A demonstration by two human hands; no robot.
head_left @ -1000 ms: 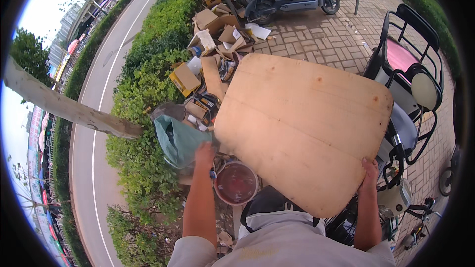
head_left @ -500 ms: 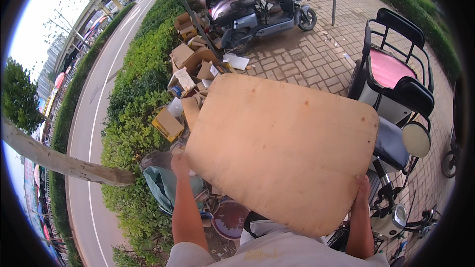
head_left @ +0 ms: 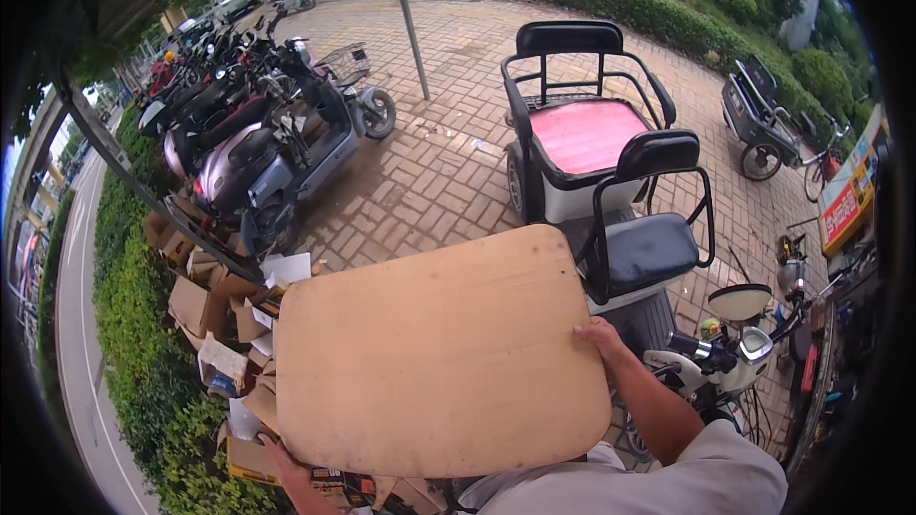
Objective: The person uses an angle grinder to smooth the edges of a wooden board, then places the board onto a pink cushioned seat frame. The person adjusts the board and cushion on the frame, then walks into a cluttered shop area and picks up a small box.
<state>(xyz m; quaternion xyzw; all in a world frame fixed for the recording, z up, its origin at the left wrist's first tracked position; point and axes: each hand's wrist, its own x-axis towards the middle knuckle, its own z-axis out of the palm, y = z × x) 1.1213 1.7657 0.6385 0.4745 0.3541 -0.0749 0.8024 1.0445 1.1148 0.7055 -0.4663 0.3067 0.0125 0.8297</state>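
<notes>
Brick paving (head_left: 444, 186) covers the ground. A three-wheeler (head_left: 592, 198) stands on it, with a pink panel (head_left: 587, 136) between black rails at the back, a dark seat (head_left: 651, 250) ahead of that and a pale mirror (head_left: 739, 301) near the handlebar. To the left, a grey scooter (head_left: 303, 167) with a wire basket (head_left: 345, 62) leads a tight row of others, near a thin upright pole (head_left: 410, 24). Torn cardboard boxes (head_left: 196, 305) and a white sheet (head_left: 286, 269) lie heaped beside a green hedge (head_left: 124, 267), with a road (head_left: 78, 324) beyond. Another three-wheeled cart (head_left: 749, 119) is parked at the far right.
</notes>
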